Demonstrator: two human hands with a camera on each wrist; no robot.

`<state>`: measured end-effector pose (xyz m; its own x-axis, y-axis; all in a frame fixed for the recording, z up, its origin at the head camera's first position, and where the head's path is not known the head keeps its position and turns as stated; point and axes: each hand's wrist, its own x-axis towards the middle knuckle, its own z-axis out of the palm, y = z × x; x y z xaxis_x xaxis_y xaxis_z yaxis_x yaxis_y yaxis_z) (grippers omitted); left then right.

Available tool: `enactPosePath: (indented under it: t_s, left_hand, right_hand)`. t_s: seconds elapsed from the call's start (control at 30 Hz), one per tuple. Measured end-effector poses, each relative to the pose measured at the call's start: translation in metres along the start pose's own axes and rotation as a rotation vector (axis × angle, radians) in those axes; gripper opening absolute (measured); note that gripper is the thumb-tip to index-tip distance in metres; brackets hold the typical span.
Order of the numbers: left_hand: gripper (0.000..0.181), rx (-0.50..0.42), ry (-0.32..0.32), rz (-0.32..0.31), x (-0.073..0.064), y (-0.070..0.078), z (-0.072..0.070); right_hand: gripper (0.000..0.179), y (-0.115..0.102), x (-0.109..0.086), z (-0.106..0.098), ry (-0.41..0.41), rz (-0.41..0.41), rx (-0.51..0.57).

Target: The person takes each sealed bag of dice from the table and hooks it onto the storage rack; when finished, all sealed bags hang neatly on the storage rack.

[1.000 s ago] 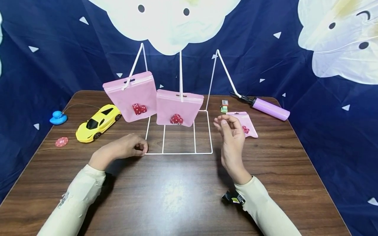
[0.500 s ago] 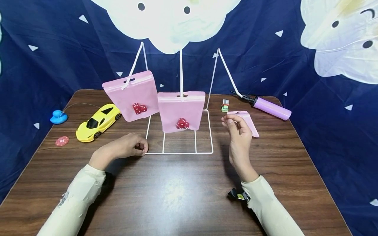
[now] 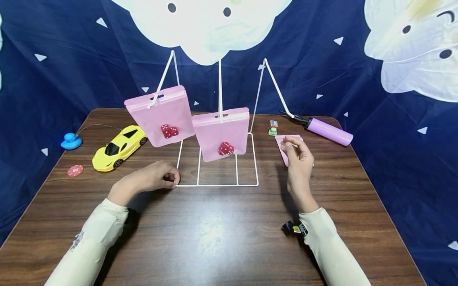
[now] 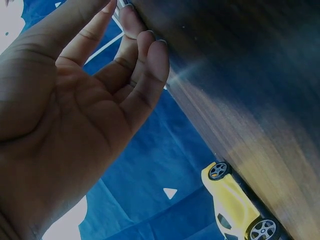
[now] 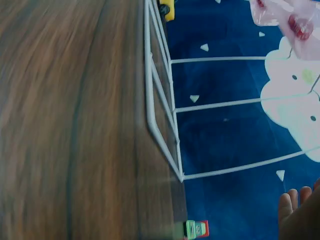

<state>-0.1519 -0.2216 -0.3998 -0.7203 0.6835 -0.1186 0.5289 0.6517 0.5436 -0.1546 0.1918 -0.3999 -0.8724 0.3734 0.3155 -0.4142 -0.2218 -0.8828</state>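
Note:
A white wire rack (image 3: pixel 217 185) stands on the table with three arms. From its left arm hangs a pink zip bag with red dice (image 3: pixel 169 131); a second pink zip bag (image 3: pixel 214 133), also holding red dice, hangs tilted from the middle arm. My left hand (image 3: pixel 152 177) pinches the rack's front left corner; the left wrist view shows its palm and curled fingers (image 4: pixel 152 65). My right hand (image 3: pixel 300 172), fingers loosely bent and holding nothing visible, is over a third pink zip bag (image 3: pixel 281 146) lying on the table and hides most of it.
A yellow toy car (image 3: pixel 119 147), a blue duck (image 3: pixel 71 142) and a red chip (image 3: pixel 75 171) lie left of the rack. Behind the right hand are a small green toy (image 3: pixel 272 130) and a purple hand pump (image 3: pixel 330 131). The rack's right arm (image 3: pixel 279 89) carries no bag.
My right hand has moved right, away from the middle bag and over the bag on the table. The middle bag has swung and tilts differently. My left hand stays on the rack corner.

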Motion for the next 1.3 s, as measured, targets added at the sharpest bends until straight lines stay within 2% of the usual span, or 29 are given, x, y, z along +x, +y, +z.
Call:
enactPosePath:
  t_s: [0.17,0.4,0.77,0.97,1.3]
  left_hand:
    - [0.021,-0.005,0.001,-0.004,0.000,0.000,0.000]
    - [0.021,0.008,0.004,0.000,-0.001,-0.001,0.001]
    - [0.022,0.011,0.006,0.013,0.000,-0.001,0.000]
    - [0.021,0.006,0.006,0.018,0.000,-0.001,0.001]
    - [0.022,0.001,0.003,0.010,0.001,0.000,0.001]
  right_hand:
    - [0.017,0.008,0.005,-0.009,0.011,0.008,-0.020]
    - [0.019,0.015,0.009,-0.017,0.039,0.091,-0.056]
    - [0.025,0.020,0.022,-0.035,0.070,0.163,-0.099]
    - [0.022,0.020,0.029,-0.046,0.080,0.214,-0.130]
    - [0.021,0.017,0.041,-0.067,0.098,0.256,-0.269]
